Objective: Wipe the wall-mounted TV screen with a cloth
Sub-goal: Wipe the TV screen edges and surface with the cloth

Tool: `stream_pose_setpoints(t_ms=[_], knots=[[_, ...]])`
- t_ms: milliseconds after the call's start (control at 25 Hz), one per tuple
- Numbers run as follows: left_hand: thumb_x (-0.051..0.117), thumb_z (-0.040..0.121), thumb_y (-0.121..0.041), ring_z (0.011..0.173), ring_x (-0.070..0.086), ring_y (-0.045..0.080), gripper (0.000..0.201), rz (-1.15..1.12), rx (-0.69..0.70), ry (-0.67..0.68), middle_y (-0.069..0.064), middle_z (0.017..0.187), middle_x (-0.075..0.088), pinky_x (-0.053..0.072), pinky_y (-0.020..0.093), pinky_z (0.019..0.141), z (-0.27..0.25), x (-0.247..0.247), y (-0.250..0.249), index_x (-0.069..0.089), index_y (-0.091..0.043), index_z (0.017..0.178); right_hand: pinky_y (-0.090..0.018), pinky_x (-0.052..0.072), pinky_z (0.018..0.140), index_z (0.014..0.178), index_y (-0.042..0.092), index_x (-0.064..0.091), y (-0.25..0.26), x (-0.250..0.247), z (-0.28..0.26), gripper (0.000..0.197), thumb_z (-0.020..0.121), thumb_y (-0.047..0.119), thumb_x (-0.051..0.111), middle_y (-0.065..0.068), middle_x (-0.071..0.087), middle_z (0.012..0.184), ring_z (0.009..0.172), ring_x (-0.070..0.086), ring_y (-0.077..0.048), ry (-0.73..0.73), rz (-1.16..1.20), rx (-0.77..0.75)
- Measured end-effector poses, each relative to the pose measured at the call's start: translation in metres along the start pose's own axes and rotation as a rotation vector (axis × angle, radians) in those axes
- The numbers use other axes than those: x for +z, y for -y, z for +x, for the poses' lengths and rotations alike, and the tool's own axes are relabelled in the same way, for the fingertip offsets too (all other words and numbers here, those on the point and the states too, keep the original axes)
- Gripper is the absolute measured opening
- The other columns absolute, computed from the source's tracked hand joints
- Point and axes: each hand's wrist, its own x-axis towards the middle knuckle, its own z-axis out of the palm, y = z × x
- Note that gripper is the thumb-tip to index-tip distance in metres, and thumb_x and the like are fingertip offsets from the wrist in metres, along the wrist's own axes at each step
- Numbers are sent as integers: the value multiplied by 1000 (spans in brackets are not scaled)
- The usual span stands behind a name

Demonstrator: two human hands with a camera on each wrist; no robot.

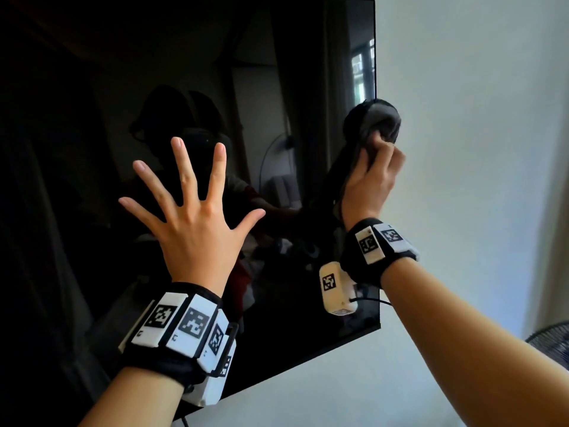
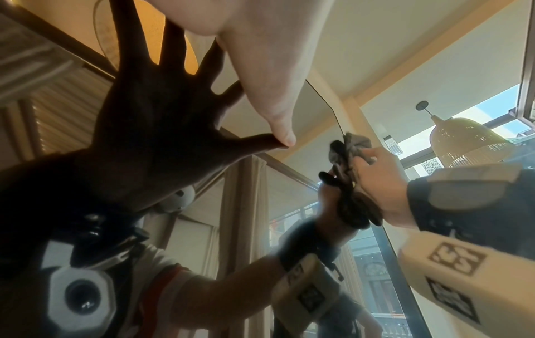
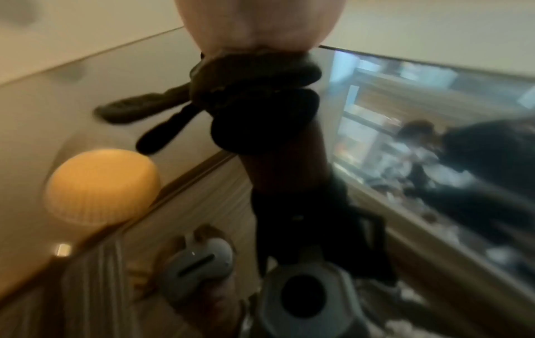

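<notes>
The black wall-mounted TV screen (image 1: 123, 87) fills the left and middle of the head view. My left hand (image 1: 191, 211) lies flat on the glass with its fingers spread wide; its thumb (image 2: 278, 123) meets its dark reflection in the left wrist view. My right hand (image 1: 372, 177) grips a bunched dark grey cloth (image 1: 380, 121) and holds it against the screen's right edge, about halfway up. The same cloth (image 2: 351, 146) and right hand (image 2: 376, 178) show in the left wrist view. In the blurred right wrist view the cloth (image 3: 254, 73) presses on the glass under my hand.
A pale wall (image 1: 477, 118) runs to the right of and below the TV. A dark fan grille (image 1: 551, 343) pokes in at the lower right edge. The screen mirrors the room, windows and a woven hanging lamp (image 2: 463, 141).
</notes>
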Motion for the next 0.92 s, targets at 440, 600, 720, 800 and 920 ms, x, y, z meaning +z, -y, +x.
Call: stream_pose_setpoints(t_ms=[440,600,720,800,920], knots=[[55,81,-73,143,0,55,97,11,-3,-19,14,164,2,6,79,104,-3,2,1,11,-32,158,-12,34,86,111,-3,55,30,11,-54,22,89,0,52,-23,47,109,97,46,-18,209,-62,-226],[60,80,-69,144,-1,54,98,-7,28,3,14,164,2,5,78,106,-3,0,5,13,-31,157,-18,38,89,110,-4,56,24,14,-30,21,89,-2,52,-23,49,107,99,47,-22,35,-43,-62],[62,77,-69,144,1,53,100,-19,66,20,15,164,7,5,75,107,-17,-5,22,18,-30,157,-21,39,88,114,0,54,37,21,-47,24,90,0,51,-22,48,111,100,48,-26,84,-89,-127],[63,72,-72,144,-1,54,105,-17,48,33,16,164,5,3,77,105,-34,-8,35,19,-29,157,-33,45,84,115,6,52,39,19,-58,25,90,7,49,-20,48,114,97,52,-29,316,-82,-375],[62,68,-77,144,-5,54,114,-11,-11,66,20,163,-1,3,78,105,-52,-11,56,15,-25,158,-47,50,78,112,6,52,37,24,-34,22,91,10,48,-20,49,111,94,52,-28,91,-103,-140]])
